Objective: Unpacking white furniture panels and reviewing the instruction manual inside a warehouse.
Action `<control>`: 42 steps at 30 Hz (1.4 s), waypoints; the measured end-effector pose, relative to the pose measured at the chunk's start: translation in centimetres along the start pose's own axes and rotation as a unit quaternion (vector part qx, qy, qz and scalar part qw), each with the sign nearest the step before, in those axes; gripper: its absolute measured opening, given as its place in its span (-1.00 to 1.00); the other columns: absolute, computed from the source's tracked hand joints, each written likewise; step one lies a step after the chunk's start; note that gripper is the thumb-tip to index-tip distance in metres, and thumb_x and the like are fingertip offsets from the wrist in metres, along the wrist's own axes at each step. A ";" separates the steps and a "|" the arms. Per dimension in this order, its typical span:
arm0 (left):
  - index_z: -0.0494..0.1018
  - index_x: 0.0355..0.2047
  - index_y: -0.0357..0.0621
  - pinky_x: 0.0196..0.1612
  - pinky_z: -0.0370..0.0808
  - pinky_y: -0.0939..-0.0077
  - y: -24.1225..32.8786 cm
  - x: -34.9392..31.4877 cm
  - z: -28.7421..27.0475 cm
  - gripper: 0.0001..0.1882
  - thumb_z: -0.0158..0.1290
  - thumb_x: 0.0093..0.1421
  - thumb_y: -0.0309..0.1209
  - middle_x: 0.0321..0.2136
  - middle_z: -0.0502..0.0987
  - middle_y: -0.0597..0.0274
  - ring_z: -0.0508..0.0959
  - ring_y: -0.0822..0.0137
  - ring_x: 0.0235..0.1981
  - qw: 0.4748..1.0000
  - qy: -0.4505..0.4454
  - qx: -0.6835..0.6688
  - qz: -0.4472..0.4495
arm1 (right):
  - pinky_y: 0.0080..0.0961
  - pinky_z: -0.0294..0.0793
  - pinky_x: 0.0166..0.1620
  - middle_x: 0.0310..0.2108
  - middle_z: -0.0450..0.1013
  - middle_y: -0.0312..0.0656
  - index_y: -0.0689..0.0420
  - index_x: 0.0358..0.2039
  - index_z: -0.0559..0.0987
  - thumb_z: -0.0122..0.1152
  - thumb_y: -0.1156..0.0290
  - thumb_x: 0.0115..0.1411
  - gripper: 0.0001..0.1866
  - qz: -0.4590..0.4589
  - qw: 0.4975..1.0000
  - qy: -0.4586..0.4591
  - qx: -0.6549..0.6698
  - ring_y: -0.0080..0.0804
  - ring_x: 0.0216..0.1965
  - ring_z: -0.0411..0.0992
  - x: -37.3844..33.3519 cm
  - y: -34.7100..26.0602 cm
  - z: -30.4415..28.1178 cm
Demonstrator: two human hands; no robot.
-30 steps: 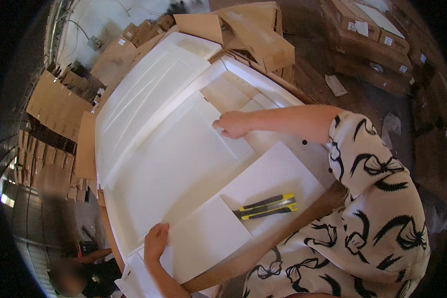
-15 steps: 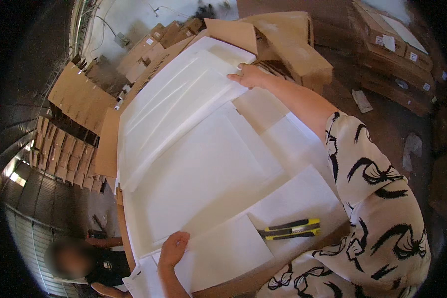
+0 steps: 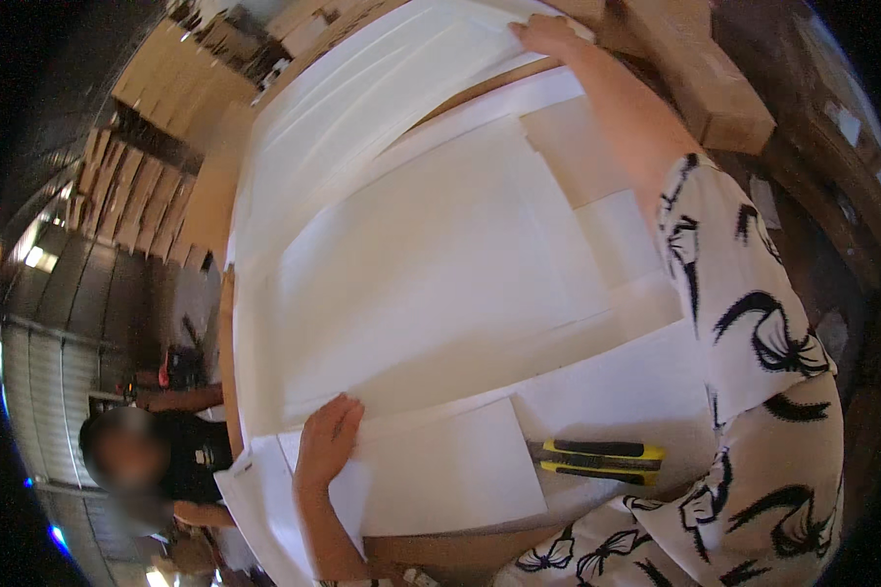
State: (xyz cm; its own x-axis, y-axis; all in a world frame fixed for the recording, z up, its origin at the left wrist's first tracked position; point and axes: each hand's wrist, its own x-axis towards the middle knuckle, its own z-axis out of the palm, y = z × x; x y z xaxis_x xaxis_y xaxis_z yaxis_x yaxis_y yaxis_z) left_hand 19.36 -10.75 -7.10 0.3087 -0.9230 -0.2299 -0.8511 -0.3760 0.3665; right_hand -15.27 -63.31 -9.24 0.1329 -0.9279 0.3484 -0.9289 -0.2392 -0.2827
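A broad white panel (image 3: pixel 411 264) with a raised border lies in front of me in a large cardboard box. At its far side my right hand (image 3: pixel 550 37) grips the edge of a translucent white wrapping sheet (image 3: pixel 343 127), which is bowed up with a dark gap beneath. My left hand (image 3: pixel 329 438) rests at the panel's near left edge, fingers curled together; what is under them is hidden. Beside it lies a flat white sheet (image 3: pixel 460 460). A yellow-and-black utility knife (image 3: pixel 602 460) lies on white material to the right of that sheet.
Brown cardboard cartons (image 3: pixel 705 78) stand at the far right. Stacked flat cardboard (image 3: pixel 132 191) and an upright cardboard piece (image 3: pixel 181 93) are on the left. Another person (image 3: pixel 191 430) in dark clothing is at the lower left, close to the box.
My right hand has moved farther away, drawing the wrapping sheet back and uncovering more of the panel. My left hand stays near the panel's near edge. The view has shifted.
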 end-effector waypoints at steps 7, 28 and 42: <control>0.45 -0.18 -0.26 0.04 0.31 0.41 -0.8 0.3 -0.5 -0.61 -0.04 0.17 -0.18 -0.09 0.43 -0.04 0.40 0.14 -0.02 0.999 -0.042 -0.020 -0.012 | -0.18 0.41 -0.13 -0.34 0.46 0.17 0.36 -0.31 0.50 -0.03 -0.08 0.08 -0.38 -0.005 0.998 0.042 0.049 0.07 -0.26 0.45 -6.1 -1.5 -3.1; 0.04 0.07 -0.39 -0.24 0.55 0.22 -2.0 23.2 -1.9 -0.13 0.07 0.02 0.09 -0.11 0.33 -0.13 0.47 0.08 -0.23 0.610 0.162 -0.776 -0.017 | -0.45 0.42 -0.60 -0.45 0.44 -0.06 0.30 -0.27 0.43 0.19 0.03 0.06 -0.48 0.183 0.816 -0.236 0.496 -0.35 -0.56 0.42 -22.3 -9.6 -4.3; 0.21 -0.25 -0.47 -0.28 0.58 0.21 1.8 4.8 3.0 -0.62 0.11 0.04 -0.48 -0.34 0.42 -0.10 0.52 0.07 -0.34 0.628 0.051 -0.776 0.001 | -0.34 0.46 -0.21 -0.25 0.45 -0.03 0.31 -0.10 0.41 0.13 -0.01 0.04 -0.38 0.249 0.767 -0.173 0.566 -0.24 -0.26 0.46 -30.1 -3.1 -11.9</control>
State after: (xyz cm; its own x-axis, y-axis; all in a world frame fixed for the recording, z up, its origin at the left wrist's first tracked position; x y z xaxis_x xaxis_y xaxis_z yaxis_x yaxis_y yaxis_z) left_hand 18.02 -15.57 -10.25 0.4016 -0.8940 -0.1988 0.5643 0.0705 0.8226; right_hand -20.48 -31.24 -8.18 0.1244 -0.9586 -0.2562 -0.0250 0.2551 -0.9666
